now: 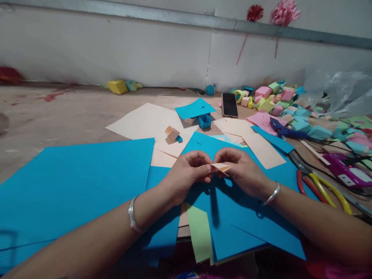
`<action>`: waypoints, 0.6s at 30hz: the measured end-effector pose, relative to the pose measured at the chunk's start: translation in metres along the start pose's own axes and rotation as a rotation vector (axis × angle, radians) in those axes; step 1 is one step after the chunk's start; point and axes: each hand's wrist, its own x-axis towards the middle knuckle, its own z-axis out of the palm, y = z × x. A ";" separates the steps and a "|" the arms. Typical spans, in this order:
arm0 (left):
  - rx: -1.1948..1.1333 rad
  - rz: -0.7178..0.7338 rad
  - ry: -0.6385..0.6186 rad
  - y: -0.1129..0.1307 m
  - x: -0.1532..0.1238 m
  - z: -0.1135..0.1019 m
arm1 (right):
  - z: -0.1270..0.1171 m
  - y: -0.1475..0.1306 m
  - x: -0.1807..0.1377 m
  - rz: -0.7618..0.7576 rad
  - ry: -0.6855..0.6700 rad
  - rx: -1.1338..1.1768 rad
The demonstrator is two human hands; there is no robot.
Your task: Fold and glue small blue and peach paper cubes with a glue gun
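Lying nearest, just below the folded peach paper (221, 167), a pale green strip (200, 234) sticks out from under overlapping blue sheets (235, 244). Left of the folded peach paper spreads a large blue card (78, 182), partly covered by the left forearm (93, 232). The folded peach paper itself is held above the blue sheets: the left hand (192, 168) pinches one end between thumb and fingers, and the right hand (244, 170) grips the other likewise. To its right, past the right wrist, a red-handled tool (315, 189) and a yellow-handled tool (338, 193) lie close together. Farther right sits a purple device (337, 166); the pale marks on it are too small to read.

Beyond the folded peach paper and to its left, a small peach box (172, 133) touches a small blue piece (179, 138) on cream sheets (145, 120). Almost straight beyond it stands an open blue box (205, 121), and beyond it to the right lie a cream strip (266, 149) and a dark blue glue gun (290, 130). Farther out come a dark-screened phone (229, 105), a heap of pastel paper boxes (302, 116) and a clear plastic bag (340, 93). Farthest, a metal rail (174, 17) crosses the wall (116, 46), with a red flower (255, 13) and a pink flower (285, 12) to the right.
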 end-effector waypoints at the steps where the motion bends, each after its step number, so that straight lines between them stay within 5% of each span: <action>1: -0.016 -0.001 0.000 0.000 0.000 0.000 | 0.000 -0.001 0.000 0.002 -0.002 0.005; 12: -0.021 0.039 -0.013 -0.002 -0.002 0.001 | 0.000 -0.005 -0.001 -0.001 0.032 -0.034; 18: -0.085 0.012 -0.002 0.001 -0.003 0.004 | -0.001 -0.008 -0.002 -0.134 0.042 -0.222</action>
